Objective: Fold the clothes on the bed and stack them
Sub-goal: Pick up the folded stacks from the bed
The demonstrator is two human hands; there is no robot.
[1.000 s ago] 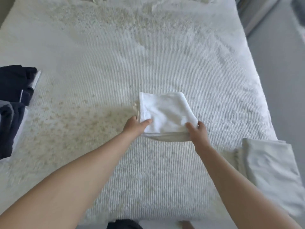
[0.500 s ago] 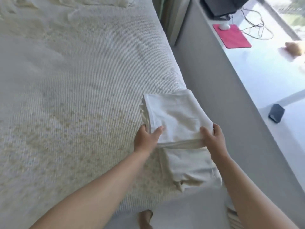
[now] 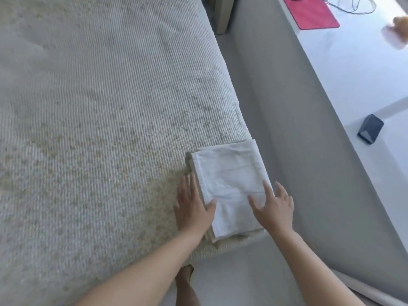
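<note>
A folded white cloth (image 3: 229,180) lies on top of a cream folded garment (image 3: 215,238) at the bed's near right corner, forming a small stack. My left hand (image 3: 191,206) rests flat with fingers apart along the stack's left edge, thumb on the white cloth. To the right, my right hand (image 3: 274,206) hovers or presses lightly on the cloth's right side, fingers spread and gripping nothing. Most of the cream garment underneath is hidden by the white cloth.
The bed (image 3: 99,129) has a ribbed cream cover. A grey floor strip (image 3: 298,151) runs along its right side. Beyond it, a white desk (image 3: 353,69) carries a pink mouse pad (image 3: 313,14), cables and a dark blue box (image 3: 371,129). My bare foot (image 3: 184,277) is near the bed corner.
Both hands carried the folded white cloth to the right and set it down on the cream garment at the bed's corner, then let go and opened flat.
</note>
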